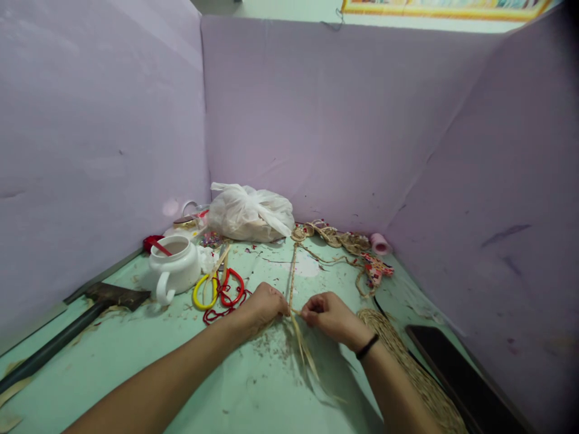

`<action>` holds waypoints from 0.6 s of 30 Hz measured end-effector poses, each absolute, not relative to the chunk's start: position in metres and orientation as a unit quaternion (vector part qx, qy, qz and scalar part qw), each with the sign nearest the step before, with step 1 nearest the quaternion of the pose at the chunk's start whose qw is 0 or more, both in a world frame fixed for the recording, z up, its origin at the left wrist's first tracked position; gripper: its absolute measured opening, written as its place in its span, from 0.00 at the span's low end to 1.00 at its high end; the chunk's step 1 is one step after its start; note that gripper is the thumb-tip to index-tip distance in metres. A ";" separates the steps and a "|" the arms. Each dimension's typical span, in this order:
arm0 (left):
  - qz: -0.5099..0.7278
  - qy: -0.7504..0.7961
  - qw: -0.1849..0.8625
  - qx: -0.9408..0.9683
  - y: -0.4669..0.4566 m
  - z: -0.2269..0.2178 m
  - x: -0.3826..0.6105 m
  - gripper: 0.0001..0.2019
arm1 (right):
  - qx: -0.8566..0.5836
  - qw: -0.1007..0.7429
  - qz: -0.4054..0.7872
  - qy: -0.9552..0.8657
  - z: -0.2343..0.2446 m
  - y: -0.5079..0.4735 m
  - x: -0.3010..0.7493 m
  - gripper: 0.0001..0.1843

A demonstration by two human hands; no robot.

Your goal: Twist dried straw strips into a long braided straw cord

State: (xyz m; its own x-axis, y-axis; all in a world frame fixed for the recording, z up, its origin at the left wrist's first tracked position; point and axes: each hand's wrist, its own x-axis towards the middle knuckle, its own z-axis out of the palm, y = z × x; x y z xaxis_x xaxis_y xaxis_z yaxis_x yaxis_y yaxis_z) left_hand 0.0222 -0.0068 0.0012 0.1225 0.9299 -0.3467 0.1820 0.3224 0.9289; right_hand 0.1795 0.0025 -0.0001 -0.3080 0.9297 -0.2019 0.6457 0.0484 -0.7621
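Note:
My left hand and my right hand meet over the pale green table, both pinched on dry straw strands. A thin braided straw cord runs away from my fingers toward the back of the table. Loose strand ends fan out below my hands toward me. A black band circles my right wrist. A bundle of straw lies just right of my right forearm.
A white jug with a red spoon, yellow scissors, red scissors, a white plastic bag, coiled braid and a pink spool lie behind. A hatchet lies left, a dark slab right. Lilac walls enclose the table.

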 end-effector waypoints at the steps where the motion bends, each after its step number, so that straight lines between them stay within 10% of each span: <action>1: 0.319 0.581 0.584 0.468 -0.008 0.004 0.022 0.05 | -0.573 0.166 0.387 -0.703 0.005 0.004 0.188 0.07; 8: 0.306 0.583 0.612 0.439 -0.008 0.004 0.018 0.05 | -0.713 0.304 -0.029 -0.631 0.042 -0.008 0.208 0.09; 14: 0.312 0.600 0.607 0.417 -0.013 0.015 0.026 0.10 | -0.525 0.174 0.169 -0.816 0.041 -0.042 0.148 0.14; 18: 0.307 0.595 0.603 0.433 -0.011 0.009 0.024 0.10 | -0.418 0.229 0.336 -0.812 0.040 -0.044 0.144 0.16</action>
State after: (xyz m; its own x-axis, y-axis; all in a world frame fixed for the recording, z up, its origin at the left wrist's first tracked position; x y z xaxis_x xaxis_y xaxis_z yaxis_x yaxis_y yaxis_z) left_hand 0.0242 -0.0113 0.0092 0.1021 0.8860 -0.4523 0.1447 0.4366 0.8880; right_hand 0.1436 -0.0442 0.0404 -0.5457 0.8330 0.0917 0.5242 0.4247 -0.7382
